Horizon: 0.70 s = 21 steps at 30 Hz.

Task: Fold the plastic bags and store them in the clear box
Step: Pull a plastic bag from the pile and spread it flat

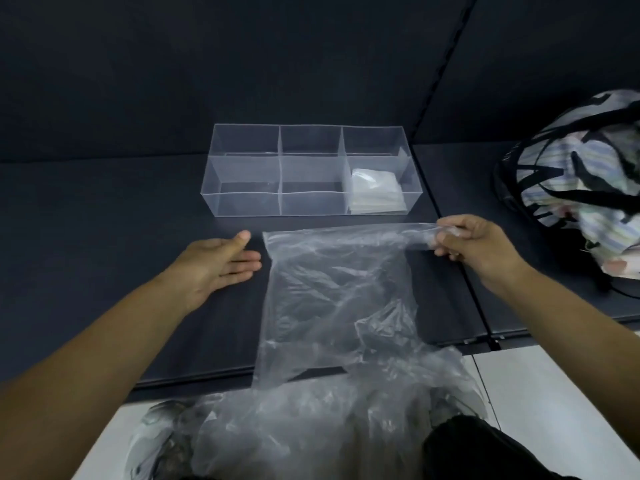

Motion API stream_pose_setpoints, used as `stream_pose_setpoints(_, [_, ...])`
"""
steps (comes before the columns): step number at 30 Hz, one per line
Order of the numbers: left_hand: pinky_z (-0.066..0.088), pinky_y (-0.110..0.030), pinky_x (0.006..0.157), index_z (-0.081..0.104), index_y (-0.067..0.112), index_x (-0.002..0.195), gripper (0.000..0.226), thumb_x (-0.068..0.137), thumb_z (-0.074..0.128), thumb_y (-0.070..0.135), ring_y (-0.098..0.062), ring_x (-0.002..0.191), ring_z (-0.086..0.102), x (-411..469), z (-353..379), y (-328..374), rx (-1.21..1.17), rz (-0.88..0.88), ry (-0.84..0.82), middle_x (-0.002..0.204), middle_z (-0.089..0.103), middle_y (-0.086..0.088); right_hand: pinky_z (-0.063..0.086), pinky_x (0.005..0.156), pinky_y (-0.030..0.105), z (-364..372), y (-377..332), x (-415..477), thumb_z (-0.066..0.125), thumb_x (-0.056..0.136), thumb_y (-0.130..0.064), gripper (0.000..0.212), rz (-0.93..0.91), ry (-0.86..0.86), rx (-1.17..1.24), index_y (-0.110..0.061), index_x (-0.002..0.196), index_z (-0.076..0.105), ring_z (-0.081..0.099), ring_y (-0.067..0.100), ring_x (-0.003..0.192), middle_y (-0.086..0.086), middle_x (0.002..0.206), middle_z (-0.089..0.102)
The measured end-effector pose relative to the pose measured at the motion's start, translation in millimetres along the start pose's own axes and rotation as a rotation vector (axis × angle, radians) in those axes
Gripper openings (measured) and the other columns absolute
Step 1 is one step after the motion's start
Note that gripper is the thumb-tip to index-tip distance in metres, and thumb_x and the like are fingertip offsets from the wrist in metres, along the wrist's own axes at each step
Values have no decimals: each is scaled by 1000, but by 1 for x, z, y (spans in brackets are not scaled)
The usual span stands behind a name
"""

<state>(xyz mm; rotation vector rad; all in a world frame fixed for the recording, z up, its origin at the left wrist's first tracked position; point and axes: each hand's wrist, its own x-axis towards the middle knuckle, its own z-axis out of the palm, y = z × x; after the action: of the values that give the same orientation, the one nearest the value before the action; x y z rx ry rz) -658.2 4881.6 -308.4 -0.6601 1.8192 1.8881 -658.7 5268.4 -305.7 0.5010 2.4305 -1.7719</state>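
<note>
**Q:** Where is the plastic bag (pixel 332 289)?
**A:** It is spread on the dark table (pixel 104 220). Its near end hangs over the table's front edge onto a heap of loose bags (pixel 311 427).

**Q:** And the hands?
**A:** The right hand (pixel 485 244) pinches the bag's far right corner in its fingers (pixel 446 242). The left hand (pixel 218 261) is just left of the far left corner, apart from it, fingers straight and together.

**Q:** The clear box (pixel 242 204)?
**A:** It stands just beyond the bag's far edge, with folded bags (pixel 375 194) in its front right compartment. The table runs wide to the left.

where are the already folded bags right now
In the head view, the folded bags lie in the front right compartment of the clear box, just beyond the right hand.
</note>
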Motion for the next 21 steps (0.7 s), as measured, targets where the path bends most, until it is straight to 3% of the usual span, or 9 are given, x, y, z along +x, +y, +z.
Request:
stream_pose_setpoints(4, [56, -23, 55, 65, 10, 93, 31, 79, 74, 37, -15, 69, 71, -5, 24, -1, 136, -67, -49, 79, 71, -5, 42, 49, 11, 12, -4, 7, 68, 84, -3, 22, -33, -46, -91, -16, 101, 63, 60, 2, 52, 6, 73, 68])
stream_pose_setpoints(6, [48, -19, 45, 65, 12, 81, 27, 81, 74, 37, -8, 50, 61, -1, 33, -1, 209, -52, 7, 59, 65, 2, 41, 48, 10, 15, -3, 8, 70, 82, -4, 21, -40, -40, -114, -17, 98, 64, 57, 1, 50, 4, 71, 67])
stream_pose_setpoints(8, [39, -19, 40, 64, 13, 79, 26, 80, 75, 36, -9, 44, 50, 5, 34, -2, 219, -21, 100, 55, 57, 1, 41, 47, 10, 13, -2, 10, 72, 81, -4, 20, -45, -22, -109, -15, 96, 65, 56, 0, 48, 2, 69, 66])
stream_pose_setpoints(12, [41, -23, 50, 67, 15, 88, 28, 77, 78, 38, -11, 54, 51, 12, 20, 1, 131, 22, 209, 62, 60, 1, 42, 48, 9, 3, -1, 16, 71, 83, -4, 15, -28, 63, -80, -11, 96, 65, 57, -1, 47, 1, 68, 67])
stream_pose_setpoints(16, [51, -27, 62, 67, 15, 92, 18, 85, 71, 31, -15, 72, 64, 13, 12, 7, 40, 29, 156, 83, 71, -1, 43, 50, 8, -1, 0, 20, 67, 85, -5, 12, -8, 164, -61, -16, 89, 63, 58, -2, 50, -8, 60, 69])
stream_pose_setpoints(19, [52, -30, 70, 64, 11, 106, 20, 95, 59, 28, -18, 80, 65, 11, 9, 7, -4, 24, 125, 95, 68, -6, 45, 54, 14, 6, 1, 11, 61, 91, -12, 9, 30, 255, -37, -10, 100, 62, 58, 5, 59, -1, 74, 68])
stream_pose_setpoints(21, [52, -31, 75, 60, 10, 113, 28, 96, 56, 32, -19, 89, 65, 6, 2, 5, -31, 4, 122, 103, 66, -6, 45, 55, 20, 10, 0, -10, 58, 94, -22, 9, 80, 210, -37, -14, 93, 62, 58, 10, 64, 6, 83, 66])
